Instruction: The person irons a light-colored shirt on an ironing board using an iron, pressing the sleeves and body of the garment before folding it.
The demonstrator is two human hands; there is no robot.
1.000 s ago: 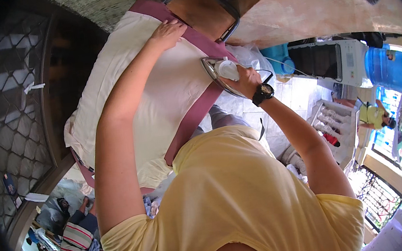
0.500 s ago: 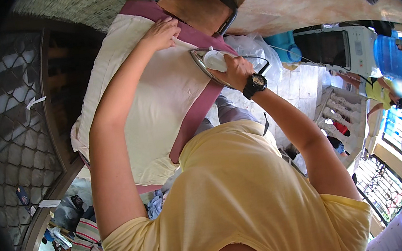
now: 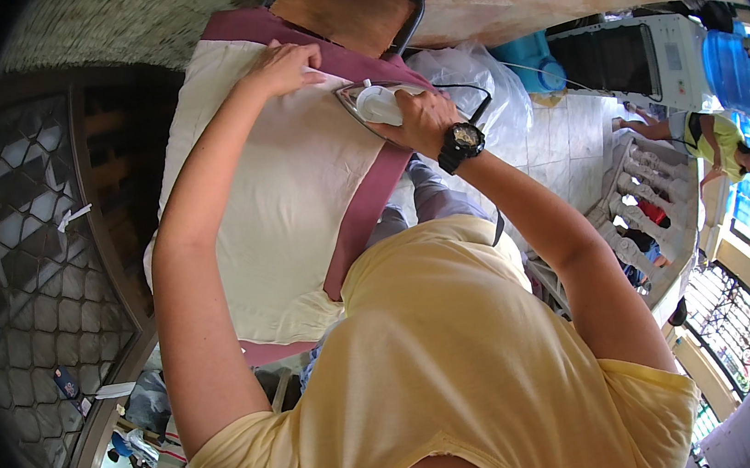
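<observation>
Currently, a white-topped iron (image 3: 376,104) is gripped in the right hand (image 3: 427,123), fingers curled; cream, maroon-bordered cloth (image 3: 275,213) is touched by the left hand (image 3: 280,67), fingers loosely parted.

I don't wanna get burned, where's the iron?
In the head view, the iron is upper middle, in the right hand, over the cream-and-maroon cloth.

Iron (image 3: 377,104): plstc w/ metal (glossy edge); cloth (image 3: 281,184) matt.
</observation>
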